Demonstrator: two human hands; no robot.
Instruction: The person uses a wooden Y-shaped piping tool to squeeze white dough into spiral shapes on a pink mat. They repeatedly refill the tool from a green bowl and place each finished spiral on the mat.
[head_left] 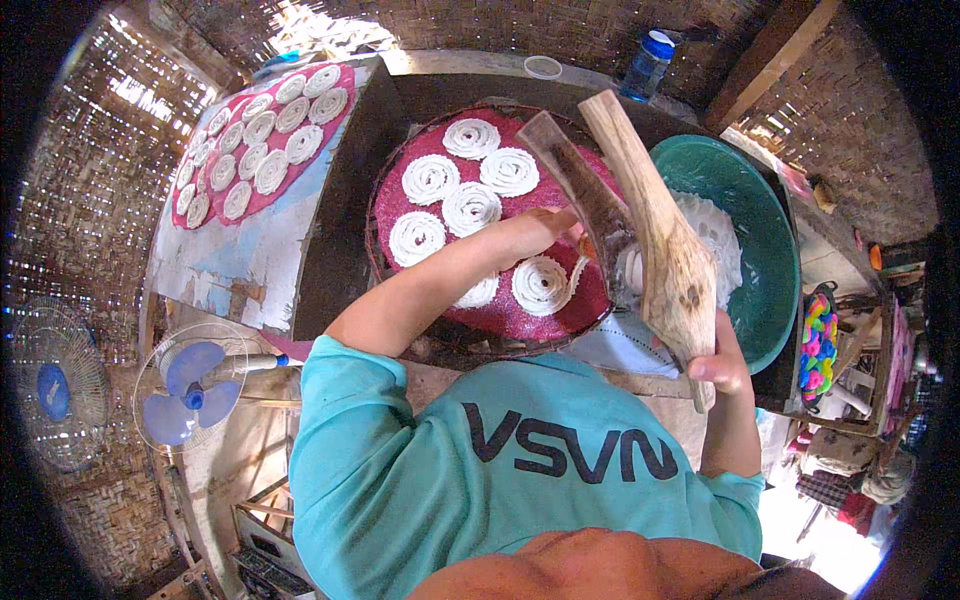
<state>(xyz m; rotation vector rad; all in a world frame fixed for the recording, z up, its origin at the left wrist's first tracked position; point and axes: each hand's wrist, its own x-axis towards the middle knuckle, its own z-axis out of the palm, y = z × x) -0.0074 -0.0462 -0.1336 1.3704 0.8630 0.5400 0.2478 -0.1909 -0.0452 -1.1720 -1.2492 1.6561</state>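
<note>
A wooden hand press (680, 270), made of two hinged-looking pieces, one pale and one dark, stands tilted over the right side of a round pink tray (515, 225). My right hand (725, 365) is closed around the lower end of its pale arm. Reaching across the tray, my left hand (545, 232) grips the press by the dark piece, its fingers partly hidden by the wood. White spiral coils of piped dough (471, 208) lie on the tray. The coil nearest the press (541, 285) has a loose strand at its right edge.
A green basin (775, 260) with white dough stands right of the press. More coils lie on a pink sheet (300, 172) at the left. A blue bottle (648, 68) and a clear ring-shaped lid (543, 67) sit along the back ledge. Blue-bladed fans (193, 393) stand at lower left.
</note>
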